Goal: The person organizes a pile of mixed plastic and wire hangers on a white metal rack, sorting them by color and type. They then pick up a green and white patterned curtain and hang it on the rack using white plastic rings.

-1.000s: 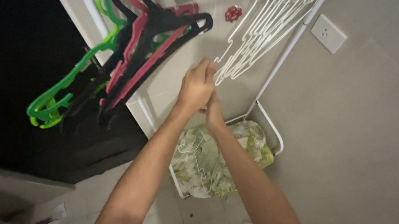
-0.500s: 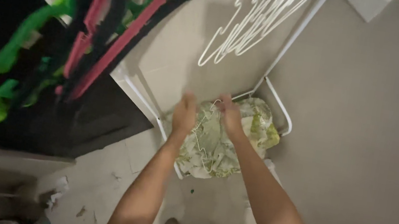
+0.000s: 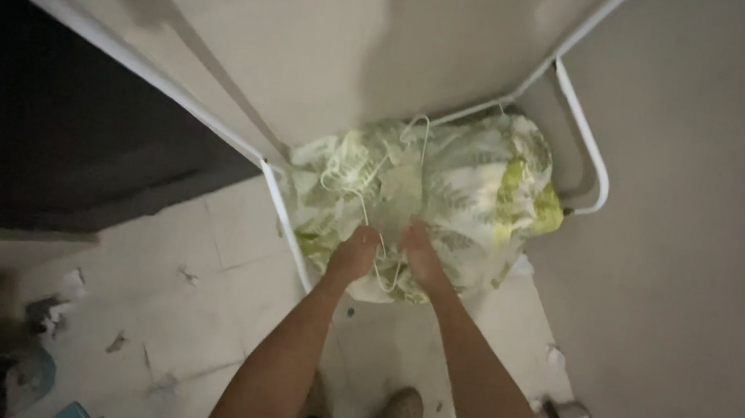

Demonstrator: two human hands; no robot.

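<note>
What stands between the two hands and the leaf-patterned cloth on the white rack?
Nothing visible does. The left hand and right hand already rest on the leaf-patterned cloth, which lies on the base of the white rack. A white hanger lies on top of the cloth.

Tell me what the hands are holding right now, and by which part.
Both the left hand and right hand grip a white hanger at its lower end, over the leaf-print fabric.

Two hands: left hand (image 3: 355, 252) and right hand (image 3: 421, 252). One leaf-patterned cloth bundle (image 3: 455, 198), one white hanger (image 3: 363, 177). Two shoes (image 3: 398, 415) at six o'clock.
</note>
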